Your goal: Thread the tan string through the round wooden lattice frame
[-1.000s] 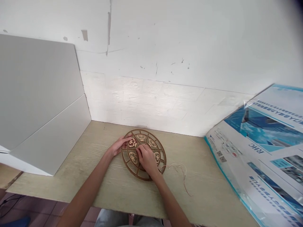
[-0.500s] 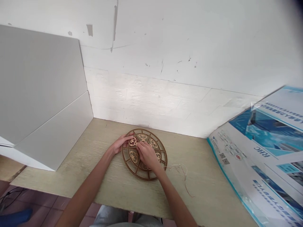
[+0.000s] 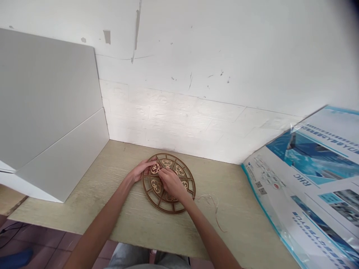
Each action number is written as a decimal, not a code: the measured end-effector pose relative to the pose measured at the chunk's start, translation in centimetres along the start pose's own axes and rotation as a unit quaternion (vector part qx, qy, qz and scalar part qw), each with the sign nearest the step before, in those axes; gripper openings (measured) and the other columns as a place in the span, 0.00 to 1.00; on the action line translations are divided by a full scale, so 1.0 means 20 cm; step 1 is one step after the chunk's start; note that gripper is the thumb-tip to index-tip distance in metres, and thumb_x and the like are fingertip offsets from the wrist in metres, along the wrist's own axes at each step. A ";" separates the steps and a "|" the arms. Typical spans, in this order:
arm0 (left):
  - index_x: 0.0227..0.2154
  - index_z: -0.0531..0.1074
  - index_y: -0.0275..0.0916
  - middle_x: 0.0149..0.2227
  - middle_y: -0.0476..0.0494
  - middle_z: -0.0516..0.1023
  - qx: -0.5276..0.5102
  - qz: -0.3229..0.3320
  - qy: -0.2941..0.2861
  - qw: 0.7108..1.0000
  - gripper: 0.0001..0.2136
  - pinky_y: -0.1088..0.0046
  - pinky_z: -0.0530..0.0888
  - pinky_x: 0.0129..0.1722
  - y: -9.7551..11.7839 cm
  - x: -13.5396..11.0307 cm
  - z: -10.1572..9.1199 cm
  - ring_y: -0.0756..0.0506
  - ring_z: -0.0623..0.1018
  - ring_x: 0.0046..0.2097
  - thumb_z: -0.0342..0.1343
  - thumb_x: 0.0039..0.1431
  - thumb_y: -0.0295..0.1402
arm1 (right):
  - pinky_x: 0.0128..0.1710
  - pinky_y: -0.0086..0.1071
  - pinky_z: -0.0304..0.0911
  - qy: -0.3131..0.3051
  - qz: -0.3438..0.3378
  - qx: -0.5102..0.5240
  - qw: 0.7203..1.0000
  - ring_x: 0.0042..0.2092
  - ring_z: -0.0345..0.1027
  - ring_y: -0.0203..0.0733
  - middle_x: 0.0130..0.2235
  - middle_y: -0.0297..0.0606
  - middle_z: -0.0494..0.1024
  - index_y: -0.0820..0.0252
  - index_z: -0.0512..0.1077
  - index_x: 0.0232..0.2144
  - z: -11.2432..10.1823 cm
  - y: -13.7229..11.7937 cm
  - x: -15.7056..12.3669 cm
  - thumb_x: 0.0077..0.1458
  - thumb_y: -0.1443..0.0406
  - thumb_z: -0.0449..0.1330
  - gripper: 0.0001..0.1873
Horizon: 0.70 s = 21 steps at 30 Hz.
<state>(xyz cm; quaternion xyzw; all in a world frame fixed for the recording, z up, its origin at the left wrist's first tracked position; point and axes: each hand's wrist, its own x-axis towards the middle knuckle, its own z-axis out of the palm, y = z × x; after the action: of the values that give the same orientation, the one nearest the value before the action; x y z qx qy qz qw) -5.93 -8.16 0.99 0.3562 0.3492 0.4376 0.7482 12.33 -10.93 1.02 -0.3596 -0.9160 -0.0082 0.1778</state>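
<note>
wooden disc (image 3: 168, 183) on table (image 3: 134, 220), between panel (image 3: 47, 112) left and poster (image 3: 308, 179) right

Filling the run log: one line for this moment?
left hand: on disc left rim | right hand: on disc middle | string: loose on table, right of disc

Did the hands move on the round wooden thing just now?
The right hand slid a little farther across the wooden disc, towards the left hand. The left hand stayed on the disc's rim; disc and string stayed put.
</note>
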 end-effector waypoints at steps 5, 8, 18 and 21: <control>0.49 0.72 0.33 0.42 0.34 0.80 0.000 0.000 -0.001 1.000 0.21 0.74 0.76 0.35 0.00 0.00 0.00 0.46 0.80 0.35 0.63 0.52 0.31 | 0.41 0.35 0.60 -0.002 0.006 0.005 1.000 0.40 0.63 0.44 0.35 0.40 0.72 0.59 0.67 0.32 0.01 -0.01 -0.01 0.59 0.77 0.47 0.12; 0.49 0.72 0.33 0.44 0.34 0.79 -0.003 0.009 -0.001 1.000 0.21 0.72 0.76 0.37 -0.01 0.01 -0.01 0.44 0.80 0.38 0.64 0.52 0.31 | 0.41 0.35 0.61 0.027 0.033 0.038 0.998 0.41 0.64 0.44 0.36 0.41 0.72 0.59 0.66 0.32 0.00 -0.03 -0.02 0.61 0.74 0.47 0.12; 0.50 0.72 0.35 0.45 0.34 0.79 0.012 -0.008 -0.001 1.000 0.21 0.70 0.77 0.40 -0.01 0.03 -0.03 0.43 0.80 0.41 0.63 0.53 0.35 | 0.40 0.33 0.62 0.188 0.176 0.203 0.945 0.39 0.68 0.42 0.36 0.39 0.74 0.57 0.68 0.35 -0.07 0.10 -0.21 0.65 0.59 0.47 0.13; 0.50 0.72 0.35 0.44 0.34 0.79 0.014 -0.016 0.008 1.000 0.21 0.71 0.77 0.38 0.00 0.02 -0.02 0.44 0.80 0.40 0.63 0.53 0.35 | 0.35 0.32 0.61 0.153 0.183 0.226 0.944 0.33 0.67 0.41 0.30 0.36 0.72 0.57 0.67 0.29 -0.08 0.10 -0.28 0.64 0.56 0.49 0.16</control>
<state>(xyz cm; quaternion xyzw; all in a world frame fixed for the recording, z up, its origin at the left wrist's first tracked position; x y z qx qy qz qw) -6.12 -7.64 0.61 0.3577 0.3672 0.4235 0.7469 17.89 -13.29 0.41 -0.4657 -0.7741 0.1771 0.3906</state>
